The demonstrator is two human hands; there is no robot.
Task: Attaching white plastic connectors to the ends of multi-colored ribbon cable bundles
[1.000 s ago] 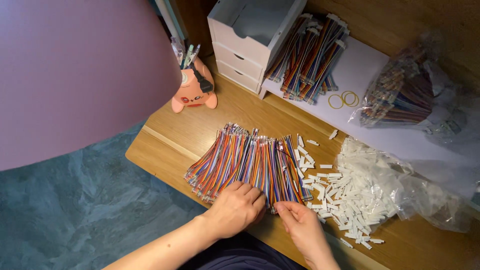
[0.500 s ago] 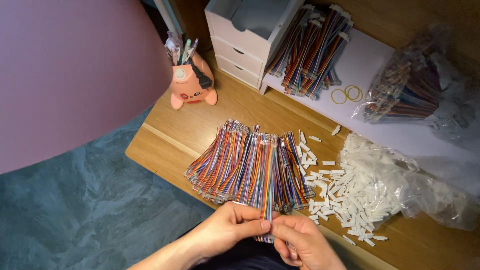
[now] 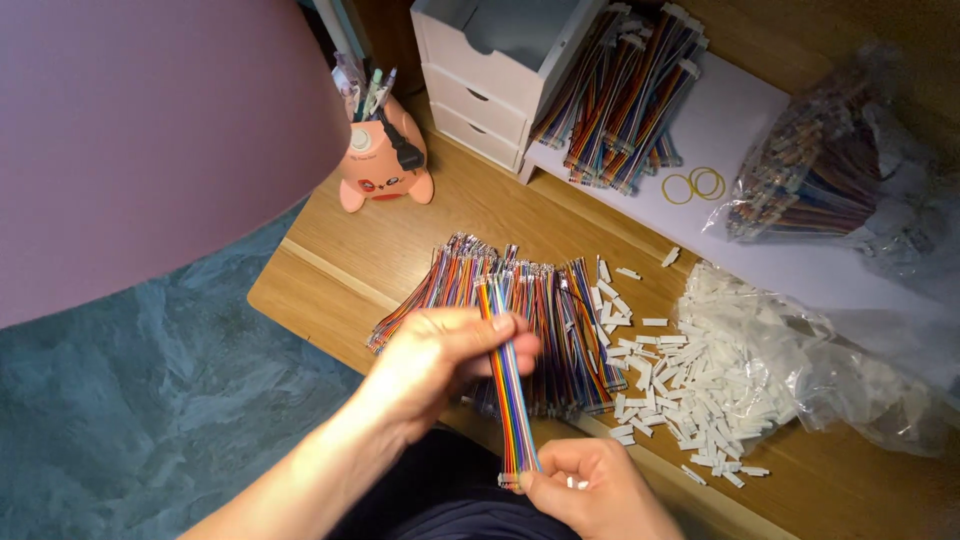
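Ribbon cable lengthwise (near-vertical) — both hands.

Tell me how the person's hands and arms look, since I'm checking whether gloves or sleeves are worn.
Both are bare: the left hand and right hand wear no gloves, and no rings or watch show. The left forearm is uncovered, with no sleeve in view. The right arm is mostly out of frame.
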